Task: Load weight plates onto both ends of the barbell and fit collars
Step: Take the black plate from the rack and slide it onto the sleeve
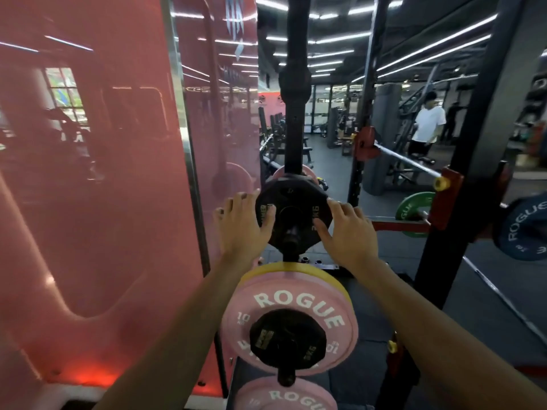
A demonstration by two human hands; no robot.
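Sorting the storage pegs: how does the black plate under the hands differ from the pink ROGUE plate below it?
The black plate is smaller, dark and many-sided; the pink plate is wider, round and boldly lettered. The left hand and right hand hold the black plate's edges; the pink plate is untouched. Both hang on storage pegs.

A glossy red wall panel (88, 173) stands left; ceiling light strips (429, 45) run above dark gym floor (488, 306).

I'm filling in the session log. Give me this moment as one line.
step: plate pickup | left hand + right hand: gripping sides of black plate on storage peg | barbell: racked, unloaded | collars: unseen
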